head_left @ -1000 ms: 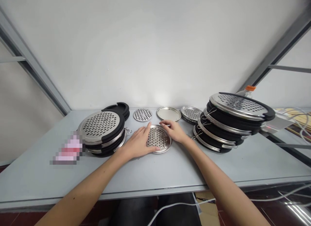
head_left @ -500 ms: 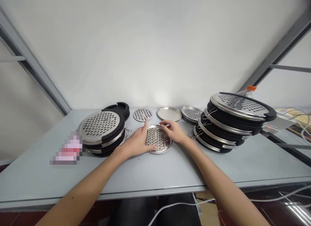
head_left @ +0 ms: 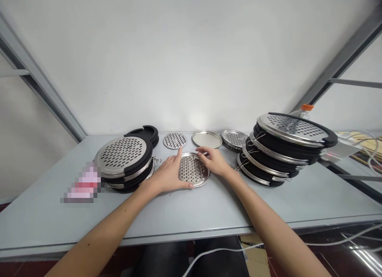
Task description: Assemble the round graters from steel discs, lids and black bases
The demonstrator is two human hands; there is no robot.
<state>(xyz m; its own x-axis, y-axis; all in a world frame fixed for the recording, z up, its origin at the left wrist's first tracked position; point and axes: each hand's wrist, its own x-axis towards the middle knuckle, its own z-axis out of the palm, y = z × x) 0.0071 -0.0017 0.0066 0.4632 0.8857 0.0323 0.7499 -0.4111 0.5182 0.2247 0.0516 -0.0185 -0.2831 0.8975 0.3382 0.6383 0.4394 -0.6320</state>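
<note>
A round perforated steel disc in a shallow steel pan (head_left: 193,170) lies flat on the grey table (head_left: 185,213) in front of me. My left hand (head_left: 168,173) rests on its left rim, fingers stretched out, forefinger pointing away and thumb along the near edge. My right hand (head_left: 213,159) sits on the far right rim with curled fingers touching the disc's edge. Behind them lie a small perforated disc (head_left: 174,140), a plain steel pan (head_left: 207,138) and a short stack of perforated discs (head_left: 234,138).
A stack of black-rimmed perforated grill plates (head_left: 124,159) stands at the left, with black rims (head_left: 147,131) behind it. A taller leaning stack (head_left: 283,150) stands at the right. An orange-capped bottle (head_left: 303,111), a white box and cables lie far right. A blurred pink item (head_left: 85,183) lies left.
My left hand has slid a little left and back off the disc's middle onto its rim, uncovering more holes. My right hand has barely moved.
</note>
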